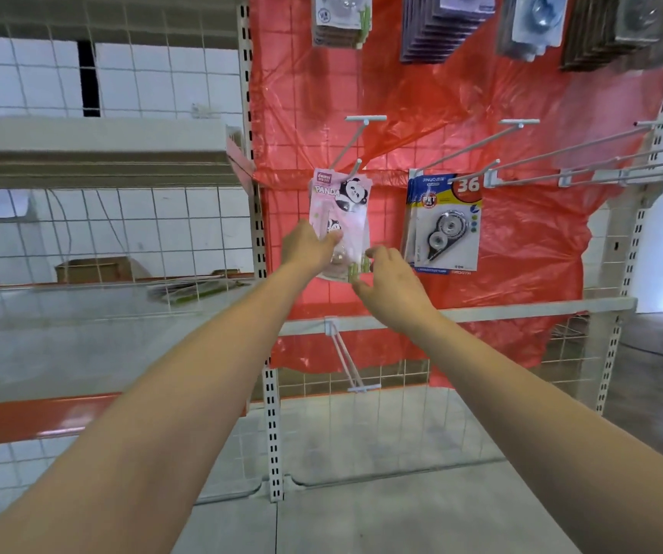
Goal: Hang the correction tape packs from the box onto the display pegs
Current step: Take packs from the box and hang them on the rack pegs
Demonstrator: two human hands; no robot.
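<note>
Hanging from a white wire display peg against the red plastic sheet that backs the white wire grid panel, the pink panda-printed correction tape pack is steadied by both hands. The left hand holds its left edge with the thumb curled across the front, and the right hand has loosely spread fingers touching the lower right corner; whether it pinches the pack cannot be told. The pack looks like a light, thin card with a clear blister, so it should be stiff enough to guide by its edges yet easy to bend or tear at the hang hole; holding the lower sides, away from the hole, seems the safest grip. Just beside it to the right, a white and blue correction tape pack marked 36 hangs on its own peg. More bare long pegs reach out further right, and blurred packs hang in the row above. Grey metal shelving stands to the left, above a pale concrete floor.
</note>
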